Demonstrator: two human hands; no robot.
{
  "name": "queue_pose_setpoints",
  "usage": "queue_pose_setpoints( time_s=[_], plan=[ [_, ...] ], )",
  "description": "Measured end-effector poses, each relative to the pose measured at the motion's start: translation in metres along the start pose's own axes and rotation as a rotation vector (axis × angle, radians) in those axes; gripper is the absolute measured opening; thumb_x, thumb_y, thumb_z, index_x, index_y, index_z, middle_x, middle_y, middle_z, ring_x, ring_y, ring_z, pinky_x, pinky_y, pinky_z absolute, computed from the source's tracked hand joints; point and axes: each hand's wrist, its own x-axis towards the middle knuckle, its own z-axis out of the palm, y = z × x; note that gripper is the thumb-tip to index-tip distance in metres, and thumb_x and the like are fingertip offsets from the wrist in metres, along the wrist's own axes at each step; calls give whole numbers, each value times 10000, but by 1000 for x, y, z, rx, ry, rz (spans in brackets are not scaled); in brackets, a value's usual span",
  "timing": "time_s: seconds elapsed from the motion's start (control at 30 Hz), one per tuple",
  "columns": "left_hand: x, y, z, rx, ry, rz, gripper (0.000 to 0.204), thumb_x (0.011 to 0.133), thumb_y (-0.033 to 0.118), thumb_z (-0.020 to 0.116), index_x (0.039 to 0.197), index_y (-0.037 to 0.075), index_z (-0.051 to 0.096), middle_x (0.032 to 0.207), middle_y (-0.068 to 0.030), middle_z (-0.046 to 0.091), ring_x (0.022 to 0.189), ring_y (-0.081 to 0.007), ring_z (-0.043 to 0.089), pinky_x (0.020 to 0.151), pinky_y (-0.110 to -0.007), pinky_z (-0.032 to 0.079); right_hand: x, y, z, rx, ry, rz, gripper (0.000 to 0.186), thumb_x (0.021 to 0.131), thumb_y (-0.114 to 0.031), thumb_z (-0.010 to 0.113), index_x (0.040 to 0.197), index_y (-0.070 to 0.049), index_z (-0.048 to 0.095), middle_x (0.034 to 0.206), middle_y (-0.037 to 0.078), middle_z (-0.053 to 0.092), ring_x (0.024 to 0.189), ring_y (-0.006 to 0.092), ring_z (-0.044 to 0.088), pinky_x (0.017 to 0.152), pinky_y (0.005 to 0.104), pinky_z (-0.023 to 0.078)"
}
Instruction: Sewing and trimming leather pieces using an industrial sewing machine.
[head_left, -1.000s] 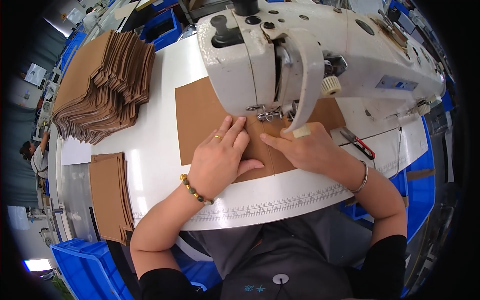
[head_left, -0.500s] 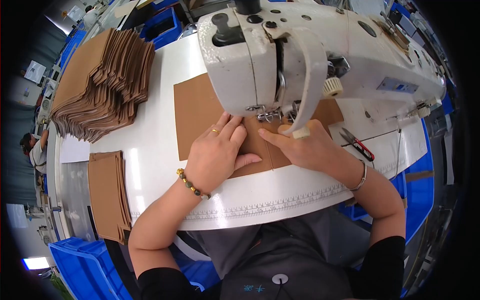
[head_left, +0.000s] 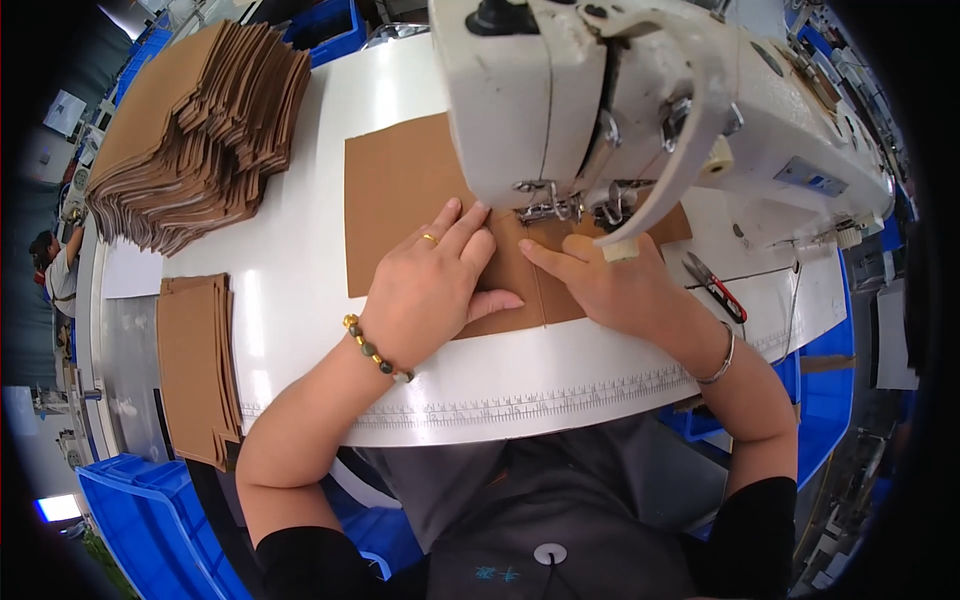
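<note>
A brown piece of fabric [head_left: 395,180] lies flat on the white table of a sewing machine [head_left: 800,120], partly under its presser foot [head_left: 548,210]. A seam or crease line runs down the piece toward its near edge. My left hand [head_left: 425,285] rests flat on the fabric left of the foot, fingers pointing at the needle area and thumb stretched to the right. To the right of that line, my right hand [head_left: 615,290] presses the fabric with its index finger extended. The machine's white curved guard hides part of its other fingers.
A tall stack of brown pieces [head_left: 190,130] stands at the far left, with a smaller pile [head_left: 195,370] nearer. Red-handled thread snips [head_left: 717,287] lie right of my right hand. A ruler strip [head_left: 520,405] lines the near edge. Blue bins [head_left: 150,520] flank the table.
The view has shifted slightly, so the machine head appears farther right and higher. Both hands keep nearly the same place on the fabric.
</note>
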Motion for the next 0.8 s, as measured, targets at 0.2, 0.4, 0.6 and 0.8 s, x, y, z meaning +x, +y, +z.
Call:
queue_pose_setpoints(
  time_s=[0.2,0.4,0.6,0.8],
  plan=[
    [-4,-2,4,-8,16,-9,632,841,552,706,1128,-2,608,1376,-142,626,1311,-334,586,955,-384,553,-2,-4,0,62,-101,62,532,849,-37,631,1368,-154,652,762,63,546,618,239,585,553,376,482],
    [-5,-3,5,3,30,1,590,853,554,697,1098,23,615,1388,-150,623,1319,-329,583,974,-378,543,1,-4,-3,104,-109,81,549,855,-27,625,1386,-166,641,759,81,541,619,256,582,577,387,484],
    [-5,-3,6,-3,25,1,581,863,558,677,1105,32,625,1398,-144,624,1298,-324,599,986,-384,540,0,-5,-5,95,-114,87,565,846,-28,630,1391,-180,640,761,80,537,606,255,572,557,388,477],
    [-3,-4,5,0,14,-16,596,867,560,674,1119,21,633,1404,-157,617,1300,-331,596,1008,-392,529,1,-2,-6,-11,-65,34,430,856,-94,654,1277,-159,714,834,7,676,675,174,673,520,312,490]
  ],
)
